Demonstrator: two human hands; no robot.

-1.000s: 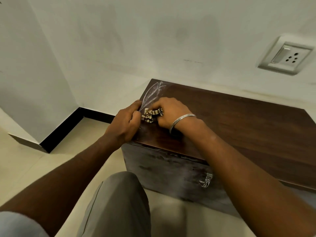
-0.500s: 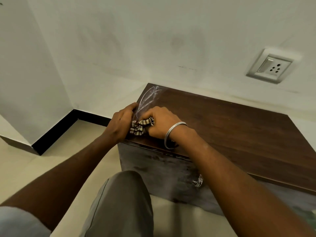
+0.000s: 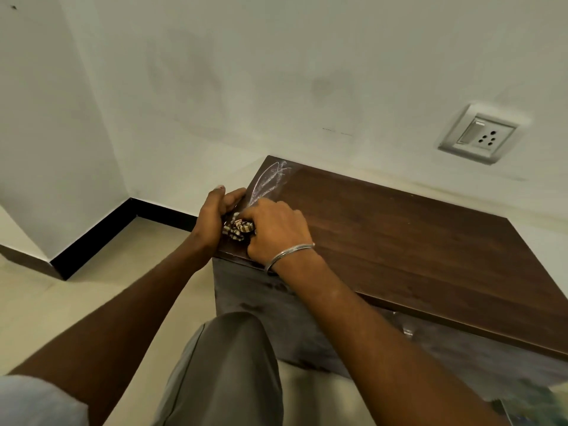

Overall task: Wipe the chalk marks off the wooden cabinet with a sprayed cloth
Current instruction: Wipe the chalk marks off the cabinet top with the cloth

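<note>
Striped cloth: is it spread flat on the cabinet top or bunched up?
Bunched up. The striped cloth shows as a crumpled wad between the left hand and right hand.

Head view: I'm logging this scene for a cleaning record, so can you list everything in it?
Cabinet: one, dark brown wood, against the wall.
Chalk marks: one patch, white, cabinet top's far left corner.
Cloth: one, striped brown and cream, bunched between both hands on the cabinet top.
Handle: one, metal, cabinet front.
Socket: one, white, wall at right.
Skirting: black, foot of the left wall.
Bangle: one, silver, right wrist.
Knee: one, grey trousers, bottom centre.
Left hand: grips cloth.
Right hand: grips cloth.
</note>
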